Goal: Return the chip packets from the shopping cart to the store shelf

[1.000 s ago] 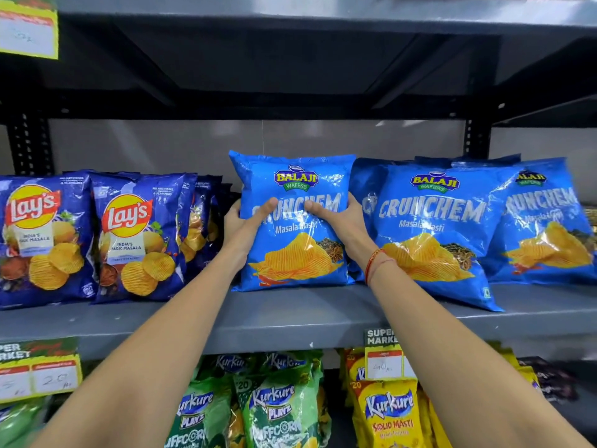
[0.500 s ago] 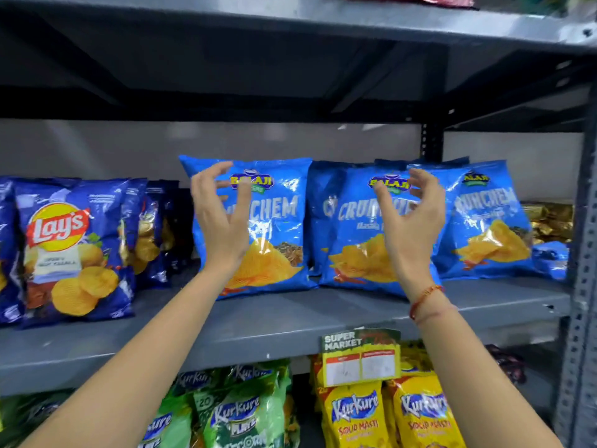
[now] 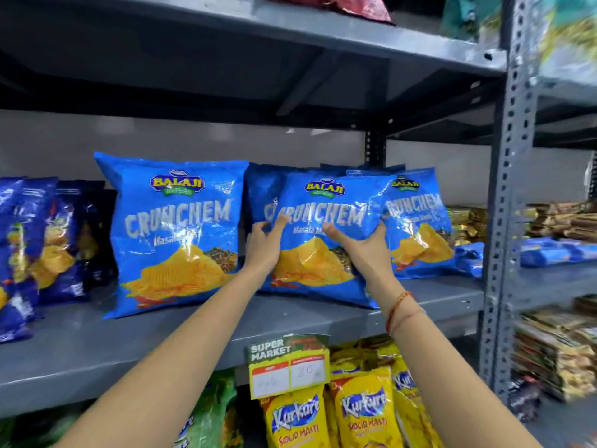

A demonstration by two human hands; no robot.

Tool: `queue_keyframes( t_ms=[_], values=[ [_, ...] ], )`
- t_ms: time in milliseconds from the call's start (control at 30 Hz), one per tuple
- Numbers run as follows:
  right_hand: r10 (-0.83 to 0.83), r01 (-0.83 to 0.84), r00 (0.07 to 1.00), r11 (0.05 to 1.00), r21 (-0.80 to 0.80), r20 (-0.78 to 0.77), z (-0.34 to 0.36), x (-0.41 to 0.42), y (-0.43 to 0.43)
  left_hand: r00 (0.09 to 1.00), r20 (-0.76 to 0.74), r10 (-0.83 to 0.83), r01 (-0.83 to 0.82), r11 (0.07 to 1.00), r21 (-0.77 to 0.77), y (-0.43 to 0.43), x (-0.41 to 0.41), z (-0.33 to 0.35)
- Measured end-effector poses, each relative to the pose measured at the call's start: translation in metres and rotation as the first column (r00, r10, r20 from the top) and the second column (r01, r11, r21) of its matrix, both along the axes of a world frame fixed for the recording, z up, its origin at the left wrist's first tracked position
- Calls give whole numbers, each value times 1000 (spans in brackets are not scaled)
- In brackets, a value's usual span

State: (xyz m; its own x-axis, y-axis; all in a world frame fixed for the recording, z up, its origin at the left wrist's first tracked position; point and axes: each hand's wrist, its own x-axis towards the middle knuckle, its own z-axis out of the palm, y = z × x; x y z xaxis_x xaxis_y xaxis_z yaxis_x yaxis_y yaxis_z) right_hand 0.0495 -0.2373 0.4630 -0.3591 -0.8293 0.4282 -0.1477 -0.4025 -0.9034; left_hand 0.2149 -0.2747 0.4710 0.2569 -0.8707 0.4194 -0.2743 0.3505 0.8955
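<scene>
Three blue Balaji Crunchem packets stand in a row on the grey shelf (image 3: 97, 347). The left packet (image 3: 176, 234) stands upright by itself, untouched. Both my hands hold the middle packet (image 3: 326, 205): my left hand (image 3: 266, 244) grips its left edge and my right hand (image 3: 361, 247), with a red thread on the wrist, grips its right side. The right packet (image 3: 420, 221) leans behind the middle one. No shopping cart is in view.
Dark blue Lay's packets (image 3: 29, 247) fill the shelf's left end. Below hang yellow Kurkure packets (image 3: 358, 412), green packets (image 3: 213, 412) and a price tag (image 3: 289, 363). A grey perforated upright (image 3: 507, 189) bounds the shelf on the right, with more snack packs (image 3: 559, 227) beyond.
One second ago both hands held the left packet; they let go, lifted open, shifted right, and now grip the middle packet. The camera view also swung right.
</scene>
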Motion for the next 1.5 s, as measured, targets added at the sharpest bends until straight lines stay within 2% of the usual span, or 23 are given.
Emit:
queue_keyframes(
  t_ms=[67,167,267,400,600,800,1133,1333,1433,1500],
  values=[
    [31,-31,999,1000,-1,35,1,-1,-2,998,-53,-36,38,999,30,-2,-1,1],
    [81,-79,992,996,-29,94,3,-1,-5,994,-52,-96,99,992,74,0,-4,0],
    [44,-43,988,999,-8,150,6,-1,-6,977,-51,-209,213,973,86,6,-10,-2],
    [74,-68,979,997,-37,190,13,-12,-12,965,-60,-256,258,966,30,14,-16,-4],
    [197,-182,966,978,-100,169,18,-21,-23,967,-216,-137,118,988,-99,25,-22,-7],
    [324,-286,937,926,-248,130,21,-15,-37,975,-219,-44,-18,962,-271,28,-22,-8],
    [390,-348,912,901,-260,129,5,-12,-57,982,-190,19,-70,962,-263,27,-22,-18],
    [361,-333,926,918,-216,108,2,-13,-57,984,-151,90,-130,950,-285,33,-23,-23],
    [250,-236,967,952,-196,50,2,-13,-47,983,-61,172,-182,912,-368,47,-24,-25],
    [104,-95,994,971,-220,32,4,-19,-36,968,-13,251,-230,862,-451,55,-26,-26]
  ],
)
